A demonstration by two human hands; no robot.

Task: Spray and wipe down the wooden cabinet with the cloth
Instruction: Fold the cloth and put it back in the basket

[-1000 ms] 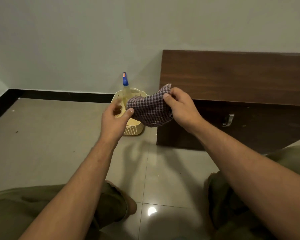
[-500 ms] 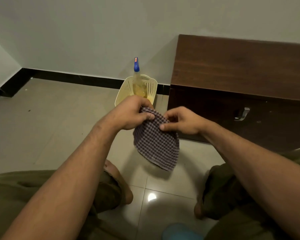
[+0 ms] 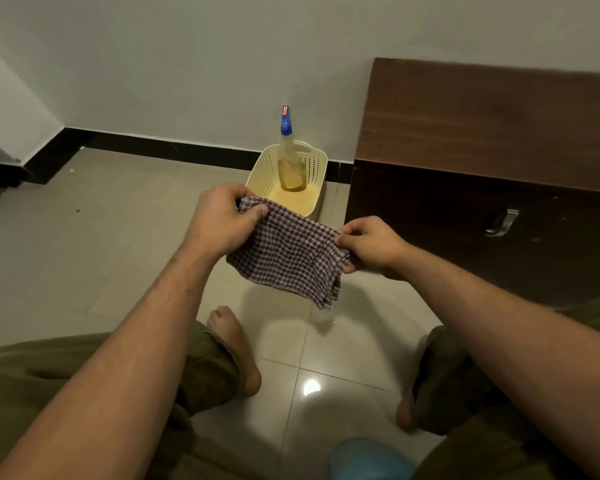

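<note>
Checked purple-and-white woven cloth [image 3: 288, 258] hung spread between both hands in the head view, above the glossy tiled floor [image 3: 84, 254] and near the dark brown wooden cabinet [image 3: 482, 116]. The left hand [image 3: 219, 220] pinched one upper corner under its thumb, and the right hand [image 3: 371, 245] pinched the opposite edge with curled fingers. This looked like readying the cloth, with spraying not yet begun. The next move called for freeing one hand to lift the blue-capped clear spray bottle [image 3: 290, 161] from the cream perforated plastic basket [image 3: 264, 168]. Half a second earlier the hands were closer together and the cloth drooped bunched.
</note>
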